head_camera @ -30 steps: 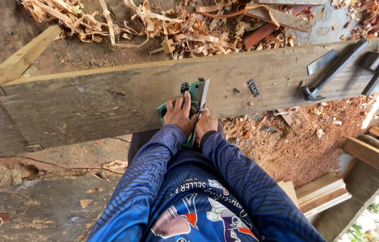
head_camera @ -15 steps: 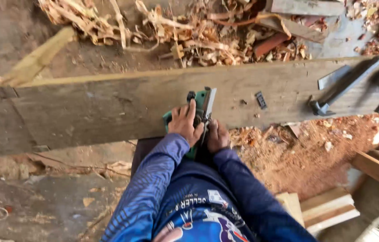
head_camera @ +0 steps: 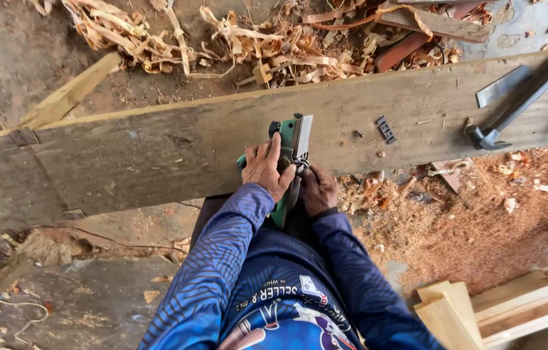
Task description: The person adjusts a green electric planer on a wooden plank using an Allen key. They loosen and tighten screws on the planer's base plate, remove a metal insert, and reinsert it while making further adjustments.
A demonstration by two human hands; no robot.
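A green electric planer (head_camera: 290,139) lies on its side on a long weathered wooden plank (head_camera: 157,146), its metal sole facing right. My left hand (head_camera: 266,170) rests on the planer's green body, fingers spread over it. My right hand (head_camera: 318,189) grips the planer's lower part near the dark cord, just off the plank's near edge. Both blue patterned sleeves reach forward from my body.
A claw hammer (head_camera: 491,136) and a flat metal blade (head_camera: 504,85) lie at the plank's right end, a small black part (head_camera: 385,128) between them and the planer. Wood shavings (head_camera: 248,39) pile up behind. Sawdust (head_camera: 481,214) covers the ground; stacked boards (head_camera: 507,308) sit lower right.
Both hands stay on the planer. My left hand's fingers have shifted slightly over its body; the view has drifted a little to the left.
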